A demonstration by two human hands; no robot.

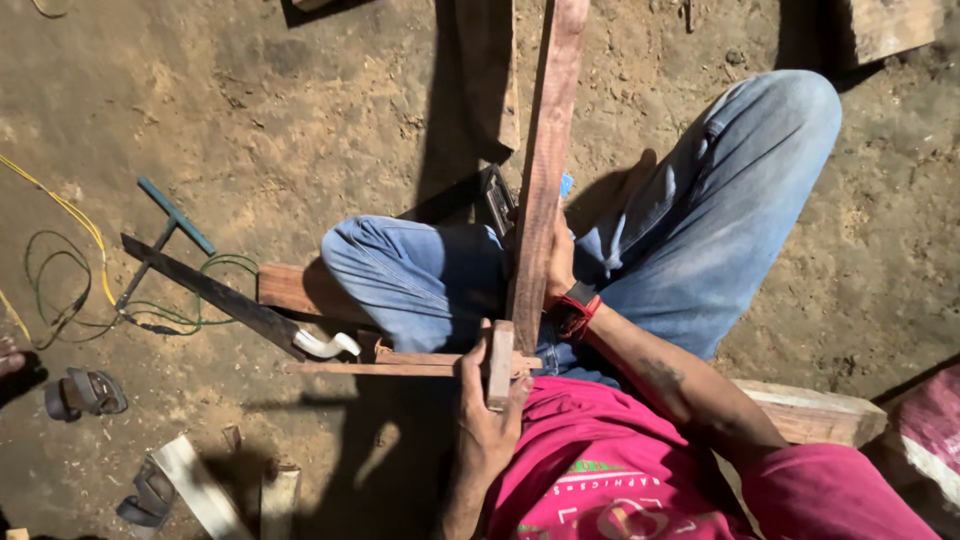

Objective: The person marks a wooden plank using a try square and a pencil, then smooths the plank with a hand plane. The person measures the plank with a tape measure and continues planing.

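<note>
**Seated person grips small wood block against long plank**

Pink shirt [640, 470] fills the lower centre-right of the frame, nearest the lens. Going from the left edge: yellow and green wires [70, 270] loop on the dirt floor [250, 110], with a sandal [88, 392] below them. Next, a dark flat bar [210, 292] slants toward a white curved piece [325, 346]. Centre frame, left hand [487, 420] is wrapped shut around a short wood block [500, 362], which stands upright, touching a thin horizontal strip [400, 366]. Long reddish plank [545, 160] runs from that spot up to the top edge, between the blue-jeaned knees [420, 275]. Right hand [560, 265] is pressed on the plank's right side, fingers curled round it, red band [578, 310] at the wrist. Lower right, a pale timber [815, 410] lies behind the arm.
</note>
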